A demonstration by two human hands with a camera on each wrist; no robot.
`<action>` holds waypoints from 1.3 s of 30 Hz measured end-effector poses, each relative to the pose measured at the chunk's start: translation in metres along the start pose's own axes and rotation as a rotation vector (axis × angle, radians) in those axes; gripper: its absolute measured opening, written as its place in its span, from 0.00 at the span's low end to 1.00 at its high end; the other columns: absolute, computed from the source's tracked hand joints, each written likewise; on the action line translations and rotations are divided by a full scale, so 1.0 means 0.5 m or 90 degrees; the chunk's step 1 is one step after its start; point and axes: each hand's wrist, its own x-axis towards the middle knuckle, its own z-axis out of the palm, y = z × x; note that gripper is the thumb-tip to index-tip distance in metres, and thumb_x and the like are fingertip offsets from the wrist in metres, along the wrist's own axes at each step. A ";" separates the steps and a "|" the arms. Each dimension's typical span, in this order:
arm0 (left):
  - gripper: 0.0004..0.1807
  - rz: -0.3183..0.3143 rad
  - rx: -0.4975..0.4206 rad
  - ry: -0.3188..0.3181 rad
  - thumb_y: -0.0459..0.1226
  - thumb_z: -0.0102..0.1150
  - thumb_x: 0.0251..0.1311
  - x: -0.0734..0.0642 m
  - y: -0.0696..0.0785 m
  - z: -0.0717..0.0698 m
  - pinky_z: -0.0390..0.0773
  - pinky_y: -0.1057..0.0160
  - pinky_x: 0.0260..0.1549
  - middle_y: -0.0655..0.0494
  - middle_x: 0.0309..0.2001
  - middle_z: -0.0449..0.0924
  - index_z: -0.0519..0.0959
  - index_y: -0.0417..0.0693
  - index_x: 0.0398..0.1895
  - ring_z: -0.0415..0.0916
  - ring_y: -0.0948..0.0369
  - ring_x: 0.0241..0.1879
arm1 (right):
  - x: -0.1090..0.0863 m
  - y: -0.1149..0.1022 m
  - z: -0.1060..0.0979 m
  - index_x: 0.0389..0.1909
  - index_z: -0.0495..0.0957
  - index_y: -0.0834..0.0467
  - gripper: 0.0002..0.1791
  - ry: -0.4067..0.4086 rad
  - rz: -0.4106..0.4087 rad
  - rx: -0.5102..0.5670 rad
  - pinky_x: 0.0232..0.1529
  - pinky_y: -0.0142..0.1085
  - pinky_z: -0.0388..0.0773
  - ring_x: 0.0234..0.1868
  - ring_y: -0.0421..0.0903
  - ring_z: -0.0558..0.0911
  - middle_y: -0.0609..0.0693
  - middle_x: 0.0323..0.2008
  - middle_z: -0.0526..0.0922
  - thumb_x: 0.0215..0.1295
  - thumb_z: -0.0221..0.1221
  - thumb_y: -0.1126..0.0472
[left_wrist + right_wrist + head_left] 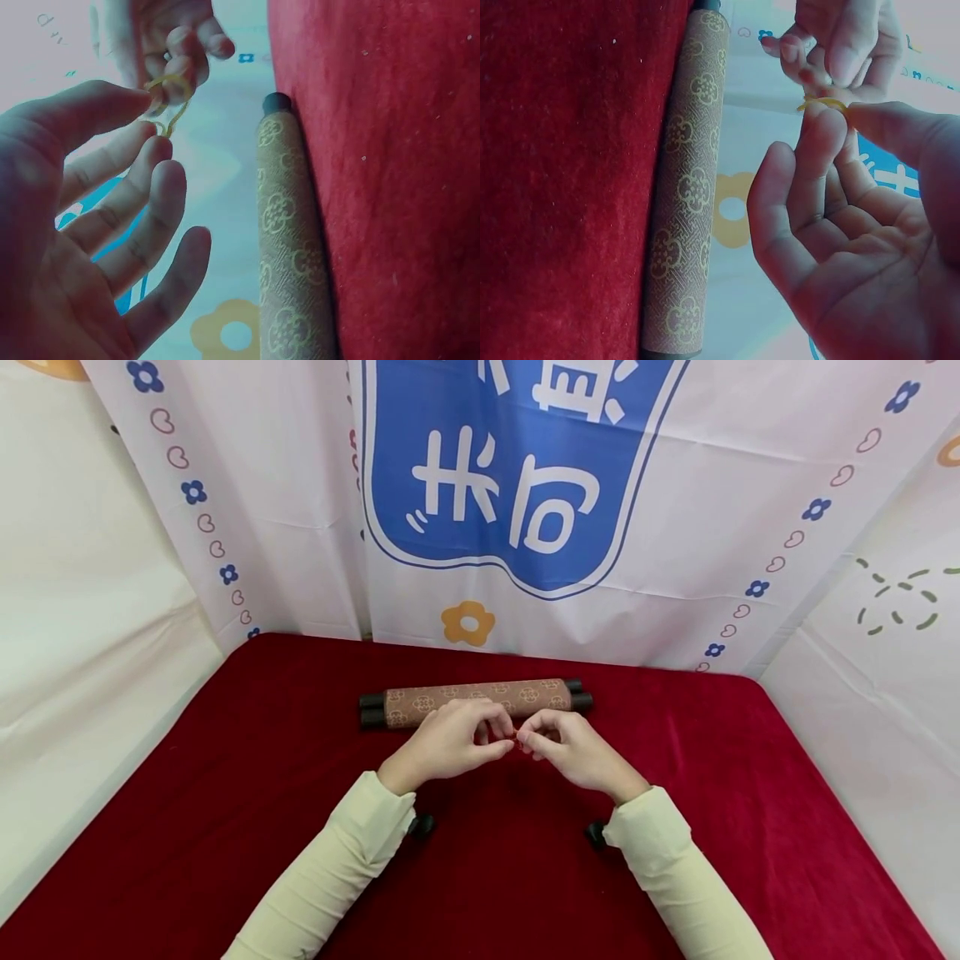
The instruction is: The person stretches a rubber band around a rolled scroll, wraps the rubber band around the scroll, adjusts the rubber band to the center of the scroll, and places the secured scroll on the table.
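Observation:
A thin, looped rubber band (517, 742) is stretched between my two hands over the red cloth, just in front of a rolled scroll. In the head view my left hand (457, 739) pinches one side of it between thumb and fingertips, and my right hand (573, 752) pinches the other. The left wrist view has the rubber band (177, 118) looking yellow, a small loop running from one hand's fingertips to the other's. The brown scroll (442, 697), with gold flower patterns and black rod ends, lies crosswise behind both hands, its middle partly hidden by the left.
Dark red velvet cloth (517, 877) covers the table. White printed curtains (675, 552) with a blue sign and flowers rise at the back and both sides. Small black devices (422, 826) show under the cuffs of both pale sleeves (345, 843).

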 end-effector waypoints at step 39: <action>0.04 -0.080 -0.047 0.086 0.38 0.66 0.68 -0.008 -0.053 -0.032 0.80 0.64 0.33 0.61 0.31 0.85 0.84 0.54 0.33 0.81 0.64 0.31 | -0.005 0.027 -0.045 0.43 0.86 0.60 0.07 0.099 -0.006 -0.092 0.37 0.33 0.80 0.36 0.44 0.83 0.50 0.36 0.88 0.73 0.65 0.60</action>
